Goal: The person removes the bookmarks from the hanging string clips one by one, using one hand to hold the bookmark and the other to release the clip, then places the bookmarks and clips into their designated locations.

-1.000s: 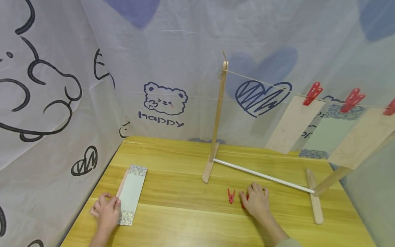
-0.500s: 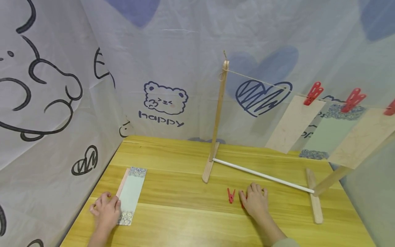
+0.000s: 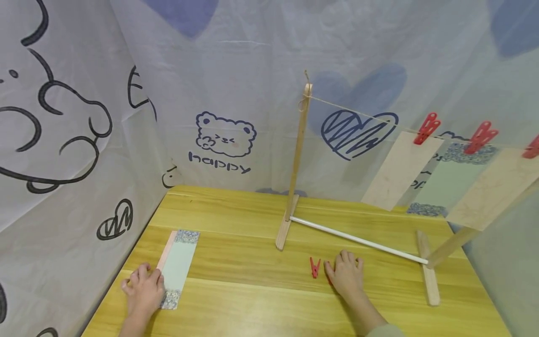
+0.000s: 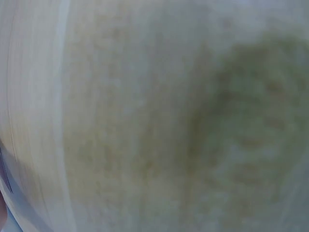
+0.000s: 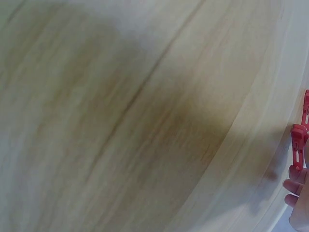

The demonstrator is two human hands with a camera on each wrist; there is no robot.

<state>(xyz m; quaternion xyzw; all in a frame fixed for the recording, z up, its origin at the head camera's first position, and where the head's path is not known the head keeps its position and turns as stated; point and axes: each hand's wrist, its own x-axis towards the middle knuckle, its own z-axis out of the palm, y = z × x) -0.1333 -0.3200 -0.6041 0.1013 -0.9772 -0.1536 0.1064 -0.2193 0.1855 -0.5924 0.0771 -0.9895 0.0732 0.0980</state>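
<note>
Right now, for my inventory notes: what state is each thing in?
Green card: flat on the table, unclipped.
Pink card: beneath it, mostly covered.
Left hand: at their lower left edge, hold unclear.
Loose clothespin: on the table.
Right hand: at another clothespin, hold unclear.
Hanging cards: clipped to the string.
Upper pins: clamping those cards.
String: tied to the wooden post.

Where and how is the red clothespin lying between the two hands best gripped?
Probably pinch the red clothespin across its two spread handles, coming from above: it lies as a V, open at the far end, with both handles' outer sides exposed.
</note>
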